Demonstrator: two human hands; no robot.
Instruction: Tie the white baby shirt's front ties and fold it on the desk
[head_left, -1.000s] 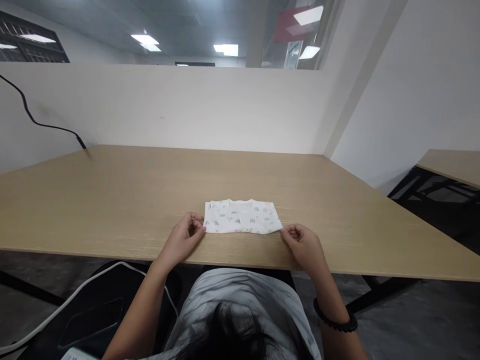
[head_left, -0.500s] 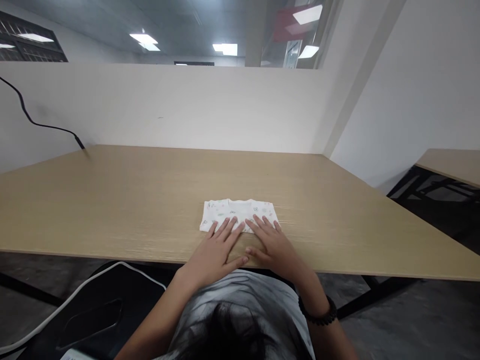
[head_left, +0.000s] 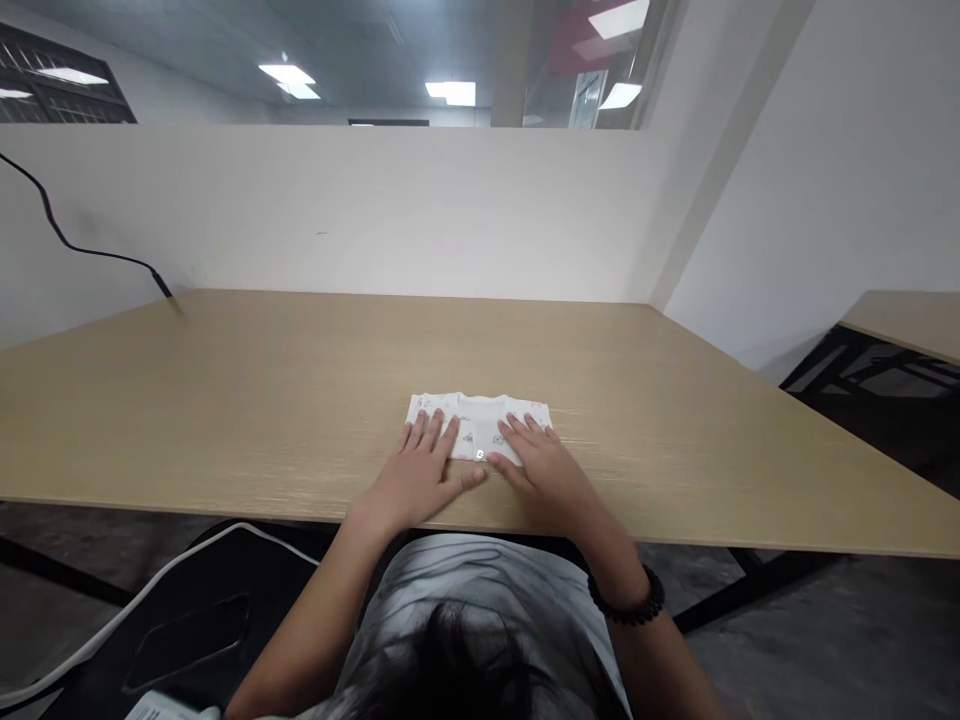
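Ceiling panel lights (head_left: 289, 75) glow over a large office room, seen above a tall white partition (head_left: 322, 210) that runs along the far side of your desk. A black cable (head_left: 67, 235) hangs down the partition at the far left and ends near the desk's back corner. A second wooden desk (head_left: 907, 320) sits off to the right, well apart from yours.

Your light oak-veneer desk (head_left: 225, 400) fills the middle of the view. Below its front edge, a white cord (head_left: 172, 570) curves across a dark padded seat (head_left: 187, 625), and your grey-and-white shirt (head_left: 480, 590) shows beneath you.

Near the front edge, at about the middle of the desk, lies a folded white cloth garment (head_left: 480, 415), flat and rectangular, with small green and pink prints. Your hands lie palm down, side by side, and neither one grips anything. Your left hand (head_left: 416, 475) is spread wide, its fingers (head_left: 431, 430) flat on the cloth's left half and its thumb pointing inward. Your right hand (head_left: 547, 480) rests the same way on the right half, a narrow gap from the left. A small white fastener (head_left: 480, 455) shows between them, too small to identify. A black beaded bracelet (head_left: 630, 600) circles your right wrist.
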